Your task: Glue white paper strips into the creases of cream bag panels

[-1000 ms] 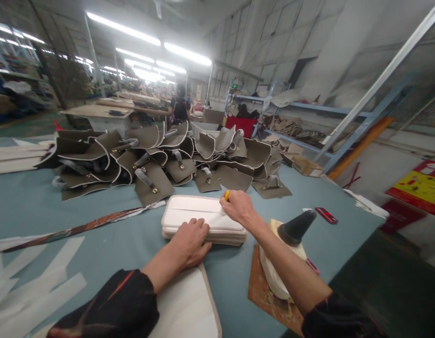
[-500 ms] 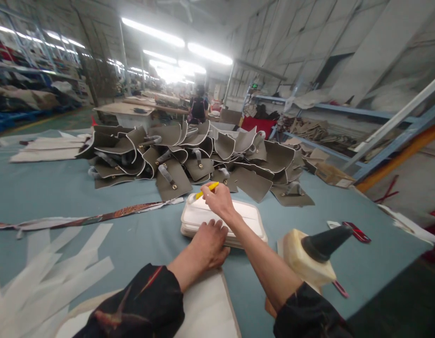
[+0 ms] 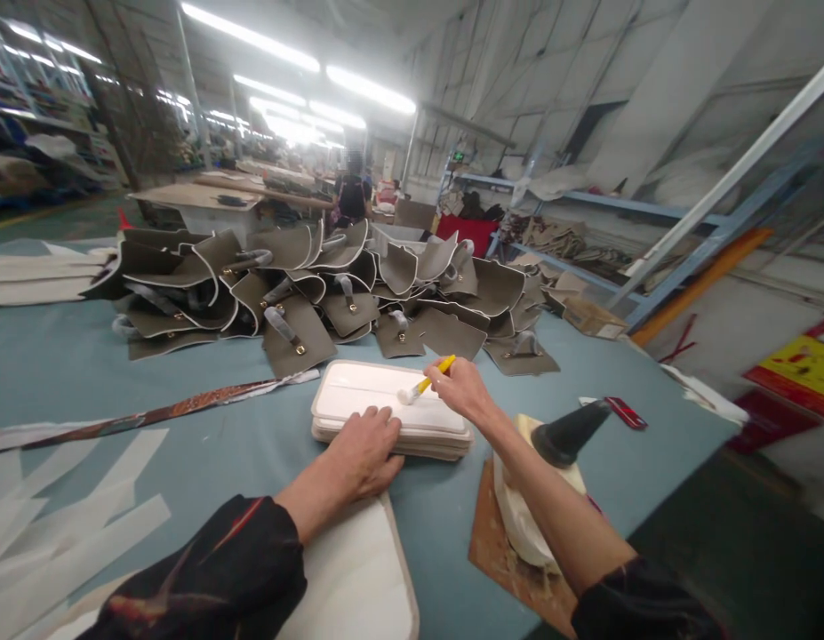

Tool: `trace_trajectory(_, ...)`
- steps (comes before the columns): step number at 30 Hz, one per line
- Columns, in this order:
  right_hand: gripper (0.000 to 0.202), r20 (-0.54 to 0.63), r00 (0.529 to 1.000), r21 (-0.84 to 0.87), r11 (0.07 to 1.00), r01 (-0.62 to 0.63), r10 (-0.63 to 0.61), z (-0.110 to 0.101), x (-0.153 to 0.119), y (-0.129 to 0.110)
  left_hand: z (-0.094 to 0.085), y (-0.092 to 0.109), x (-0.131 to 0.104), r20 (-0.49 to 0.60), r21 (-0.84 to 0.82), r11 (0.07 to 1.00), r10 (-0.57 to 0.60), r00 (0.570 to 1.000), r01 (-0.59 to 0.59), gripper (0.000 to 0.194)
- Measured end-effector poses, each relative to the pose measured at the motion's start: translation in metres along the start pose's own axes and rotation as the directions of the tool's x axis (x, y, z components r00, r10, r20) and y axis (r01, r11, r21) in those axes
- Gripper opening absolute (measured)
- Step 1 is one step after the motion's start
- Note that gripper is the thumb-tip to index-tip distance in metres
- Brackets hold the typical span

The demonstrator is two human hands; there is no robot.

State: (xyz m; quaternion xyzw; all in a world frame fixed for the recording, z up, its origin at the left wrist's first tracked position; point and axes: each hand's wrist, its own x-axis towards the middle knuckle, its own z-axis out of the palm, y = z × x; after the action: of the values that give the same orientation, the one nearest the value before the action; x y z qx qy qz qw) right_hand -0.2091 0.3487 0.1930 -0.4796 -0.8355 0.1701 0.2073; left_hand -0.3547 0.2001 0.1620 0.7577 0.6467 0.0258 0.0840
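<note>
The yellow brush (image 3: 426, 384) had moved from the white panel's (image 3: 351, 382) ten-o'clock corner to near its middle — the right hand (image 3: 460, 389) pinched its handle. The left hand (image 3: 364, 444) lay open across the stack's (image 3: 444, 446) six-o'clock edge. The black-coned container (image 3: 518, 516) stood at four o'clock from the stack — olive pieces (image 3: 298, 338) at eleven.

Yellow-handled brush (image 3: 426, 382), tilted, apparently touching the top of stacked white panels (image 3: 362, 386), corners rounded
</note>
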Motion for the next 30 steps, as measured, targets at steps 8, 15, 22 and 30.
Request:
trace_trajectory(8,0.026,-0.079,0.993,-0.265,0.958,-0.104,0.086,-0.042,-0.022,0.042,-0.002,0.000,0.001,0.009,0.014,1.000,0.014,1.000,-0.014,0.032)
trace_trajectory(15,0.023,-0.086,0.992,-0.376,0.919,-0.118,0.092,-0.040,-0.028,0.023,-0.003,0.002,-0.001,0.017,0.030,1.000,0.004,1.000,-0.005,0.032)
trace_trajectory(22,0.025,-0.038,0.999,-0.269,0.963,-0.015,0.005,0.000,-0.020,-0.029,-0.003,0.002,-0.003,0.027,0.030,1.000,-0.007,1.000,0.006,0.035)
trace_trajectory(30,0.034,0.002,0.991,0.097,0.986,0.137,-0.137,0.059,0.002,-0.098,-0.004,0.002,-0.004,0.037,-0.002,0.999,-0.040,0.999,0.040,0.051)
